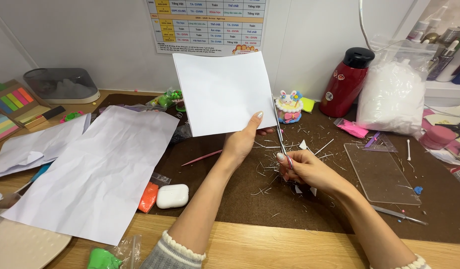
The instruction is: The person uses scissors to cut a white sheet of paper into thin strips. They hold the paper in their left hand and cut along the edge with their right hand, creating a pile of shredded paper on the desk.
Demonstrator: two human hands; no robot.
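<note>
My left hand (242, 142) holds a white square sheet of paper (222, 92) upright by its lower right corner, thumb on the front. My right hand (307, 169) grips small scissors (281, 135), blades pointing up along the sheet's right edge. Thin paper slivers (270, 172) lie scattered on the brown mat (300, 209) under both hands.
A large creased white sheet (103, 169) and another sheet (35, 147) lie left. Nearby are a white earbud case (172, 196), orange clay (149, 196), a clear plastic board (382, 172), a red flask (347, 82), a bag of white stuffing (392, 92) and a bunny figurine (289, 106).
</note>
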